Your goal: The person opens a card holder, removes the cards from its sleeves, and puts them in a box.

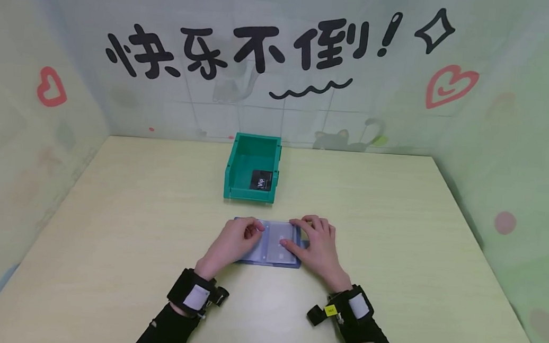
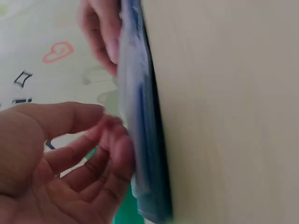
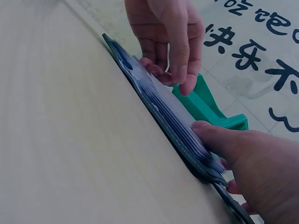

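Note:
A blue card holder point(image 1: 265, 253) with clear plastic sleeves lies spread open on the table. My left hand point(image 1: 239, 239) is over its left page, fingers loosely bent; in the left wrist view the fingertips point(image 2: 122, 151) come right up to the sleeves and nothing shows between thumb and fingers. On the right side, my right hand point(image 1: 318, 249) grips the holder's edge. Its thumb point(image 3: 205, 128) presses on the stacked sleeves point(image 3: 175, 121), while the other fingers reach round the outer edge, partly hidden.
Behind the card holder stands a green plastic bin point(image 1: 249, 195), with a black card point(image 1: 261, 180) marked "Vip" inside. The pale wooden table point(image 1: 157, 200) meets a printed backdrop point(image 1: 385, 94) at the back and both sides.

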Motion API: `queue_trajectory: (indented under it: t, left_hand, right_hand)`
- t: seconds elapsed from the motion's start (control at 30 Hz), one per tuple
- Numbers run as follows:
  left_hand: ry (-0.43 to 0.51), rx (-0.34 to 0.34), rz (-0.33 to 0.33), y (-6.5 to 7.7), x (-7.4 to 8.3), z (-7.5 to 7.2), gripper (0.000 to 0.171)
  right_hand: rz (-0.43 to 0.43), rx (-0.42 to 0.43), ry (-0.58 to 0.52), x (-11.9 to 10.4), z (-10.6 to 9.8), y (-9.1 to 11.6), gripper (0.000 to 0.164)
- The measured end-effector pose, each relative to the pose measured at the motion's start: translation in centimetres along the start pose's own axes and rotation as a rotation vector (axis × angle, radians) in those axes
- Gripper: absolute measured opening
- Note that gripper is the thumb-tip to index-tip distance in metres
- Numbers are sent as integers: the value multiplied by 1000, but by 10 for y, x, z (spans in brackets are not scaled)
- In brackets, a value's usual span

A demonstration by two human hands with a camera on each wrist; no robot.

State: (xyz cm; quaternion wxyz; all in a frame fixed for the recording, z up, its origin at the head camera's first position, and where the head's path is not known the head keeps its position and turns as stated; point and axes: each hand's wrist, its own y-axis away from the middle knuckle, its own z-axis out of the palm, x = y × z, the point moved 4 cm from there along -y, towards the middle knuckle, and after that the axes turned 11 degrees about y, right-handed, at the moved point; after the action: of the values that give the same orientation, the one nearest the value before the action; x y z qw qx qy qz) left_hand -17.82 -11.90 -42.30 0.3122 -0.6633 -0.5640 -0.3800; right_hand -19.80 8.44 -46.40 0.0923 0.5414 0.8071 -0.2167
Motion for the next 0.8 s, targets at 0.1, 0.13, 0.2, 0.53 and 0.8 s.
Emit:
queue_trajectory:
  t: [0.1, 0.13, 0.2, 0.53, 0.8]
  left_hand:
    - [34, -24, -20, 5, -6, 3, 14]
    - [50, -36, -29, 6, -7, 3, 15]
    - [79, -58, -39, 7, -9, 4, 18]
    - [127, -89, -50, 5, -17, 5, 20]
    - [158, -58, -53, 4, -21, 1, 25]
  right_hand:
    - [9, -7, -1, 0, -1, -1, 52]
    - [11, -12, -2, 0, -1, -1, 52]
    - [11, -23, -8, 0, -1, -3, 51]
    - [-10, -6, -62, -5, -6, -8, 42]
    - [-81, -32, -450, -21, -13, -7, 22]
